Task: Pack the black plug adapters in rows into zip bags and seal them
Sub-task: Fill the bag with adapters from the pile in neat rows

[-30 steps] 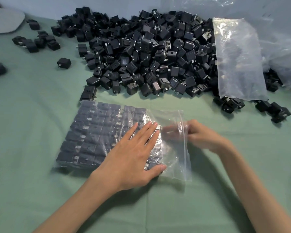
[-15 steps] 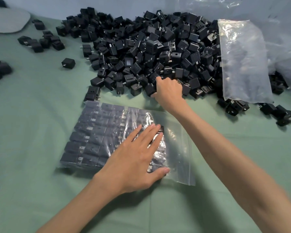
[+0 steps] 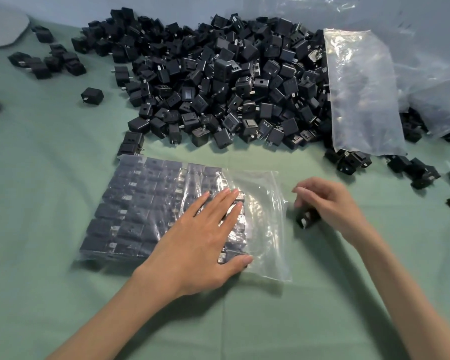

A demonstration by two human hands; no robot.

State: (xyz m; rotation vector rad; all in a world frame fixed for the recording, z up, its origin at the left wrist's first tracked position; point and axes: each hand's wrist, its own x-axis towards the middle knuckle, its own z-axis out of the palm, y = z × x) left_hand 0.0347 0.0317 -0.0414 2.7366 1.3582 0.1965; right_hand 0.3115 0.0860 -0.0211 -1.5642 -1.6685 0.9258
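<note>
A clear zip bag point(image 3: 265, 229) lies flat on the green cloth, filled from its left end with rows of black plug adapters point(image 3: 140, 203). My left hand point(image 3: 203, 240) rests flat on the bag, fingers straight, over the rightmost rows. My right hand point(image 3: 330, 203) hovers just right of the bag's mouth, fingers curled round a black adapter point(image 3: 307, 219). A big heap of loose black adapters point(image 3: 218, 81) fills the back of the table.
A stack of empty clear bags point(image 3: 361, 92) leans on the heap at the right. Loose adapters point(image 3: 50, 61) lie scattered at the far left, and others point(image 3: 413, 170) at the right. A grey curved object point(image 3: 3, 27) sits in the top left corner.
My right hand went from the bag's mouth to the heap, took an adapter, and has come back beside the mouth holding it. My left hand stayed flat on the bag.
</note>
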